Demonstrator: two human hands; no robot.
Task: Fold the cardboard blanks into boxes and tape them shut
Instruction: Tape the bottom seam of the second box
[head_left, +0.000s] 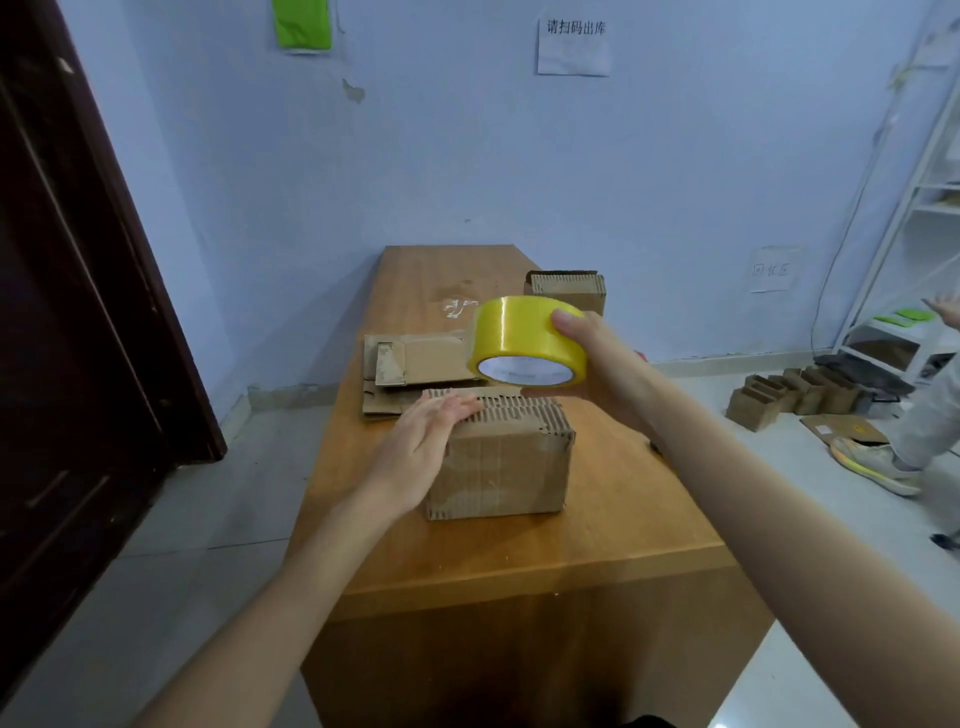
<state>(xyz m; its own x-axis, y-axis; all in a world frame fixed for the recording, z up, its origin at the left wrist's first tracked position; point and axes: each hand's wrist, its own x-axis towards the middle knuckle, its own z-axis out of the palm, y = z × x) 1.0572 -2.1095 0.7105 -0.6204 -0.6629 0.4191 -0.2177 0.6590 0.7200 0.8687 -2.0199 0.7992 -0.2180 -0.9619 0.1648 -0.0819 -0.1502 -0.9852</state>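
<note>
My left fingers (457, 404) lie flat and pressed together, tips resting on the top left edge of the small brown corrugated cardboard box (501, 457), while my left hand (415, 452) leans against its left side. My right hand (597, 364) is wrapped around the fat roll of yellow-tinted clear packing tape (527, 340), thumb on top of the roll and the other fingers tucked underneath where I can't see them. The roll hangs in the air just past my left fingertips, above the far edge of the box and not touching it.

The box stands folded up on the orange-brown wooden table (519, 561), directly under my hands. I take this as the taping step: the folding of this one looks done, and I'm steadying it before the tape goes on. I can't make out a loose tape end from here.

Next I judge I'll need to find and peel up the free end, stick it down on the top seam, and draw the roll across while my left hand keeps the flaps from springing up.

Beyond my left fingertips lie the flat brown cardboard blanks (415, 364), waiting. Far past my right thumb sits a second folded cardboard box (569, 291) at the table's far right edge.
</note>
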